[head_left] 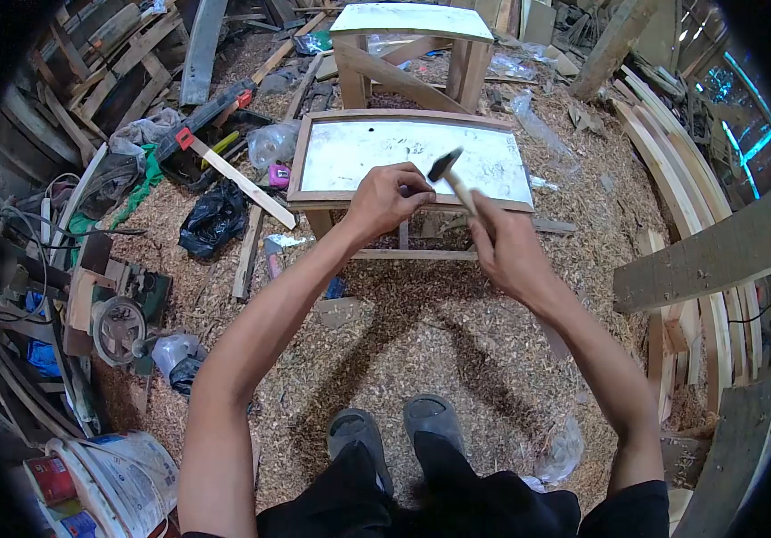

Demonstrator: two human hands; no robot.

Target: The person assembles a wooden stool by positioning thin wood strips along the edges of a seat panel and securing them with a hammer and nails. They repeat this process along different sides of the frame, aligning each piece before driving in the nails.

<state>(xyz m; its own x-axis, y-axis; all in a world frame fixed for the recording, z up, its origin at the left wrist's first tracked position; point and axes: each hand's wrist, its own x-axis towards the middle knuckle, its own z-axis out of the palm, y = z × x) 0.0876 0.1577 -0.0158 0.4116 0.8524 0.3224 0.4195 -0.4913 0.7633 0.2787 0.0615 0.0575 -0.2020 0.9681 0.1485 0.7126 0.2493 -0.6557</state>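
Observation:
A small wooden stool or table (331,196) with a white, stained top panel and a brown wooden frame stands before me. My right hand (509,244) is wrapped round the wooden handle of a hammer (445,165), whose dark head is just above the front edge of the frame. My left hand (387,199) rests at that same front edge with thumb and fingers pinched together, left of the hammer head. What the pinch holds, if anything, is too small to tell.
A second white-topped piece (412,20) stands behind. Curved planks (672,170) lean at the right. A saw (215,117), a black bag (214,220) and a wheeled machine (119,330) lie left. A white bucket (125,480) stands lower left.

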